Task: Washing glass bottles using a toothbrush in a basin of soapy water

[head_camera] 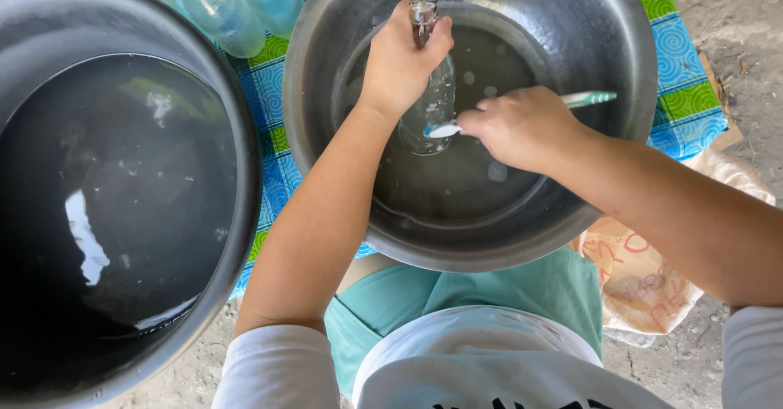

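Glass bottle [431, 103]: clear, held neck-up and tilted over the water inside the steel basin [571, 42]. The left hand [401, 62] is clenched around its neck and shoulder. The right hand [518, 128] grips a toothbrush [589, 98], pale green handle pointing right, its white head touching the bottle's lower side. The basin rests on a blue-and-green patterned cloth [681, 75]. Just left stands a dark tub [236, 115] full of water. Clear plastic bottles [236, 5] lie behind, between both vessels.
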